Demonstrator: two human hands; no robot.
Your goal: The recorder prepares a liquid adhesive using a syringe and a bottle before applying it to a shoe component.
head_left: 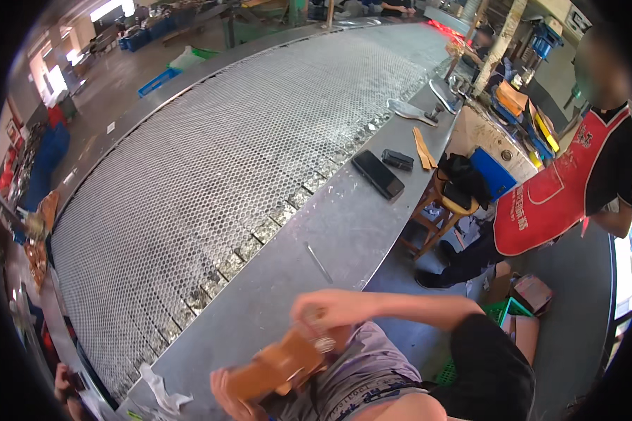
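Note:
A folded, tan leather-like piece (277,366) is held low in front of my lap, over the near edge of the metal bench. Its exact kind is blurred. My left hand (230,394) grips the lower left end, with the fingers wrapped round its side. At the upper right end, my right hand (326,309) is bent over the piece with curled fingers, partly smeared by motion. A small shiny detail shows just below the right hand, too blurred to name. On the bench beyond lies a thin metal rod-like tool (317,262).
A wide honeycomb conveyor bed (211,154) runs beside the bench strip (295,281). A black phone (378,173), a small black case (397,159), tan strips (423,149) and a white cloth (161,393) lie there. A person in a red apron (548,200) stands right, near a wooden stool (439,203).

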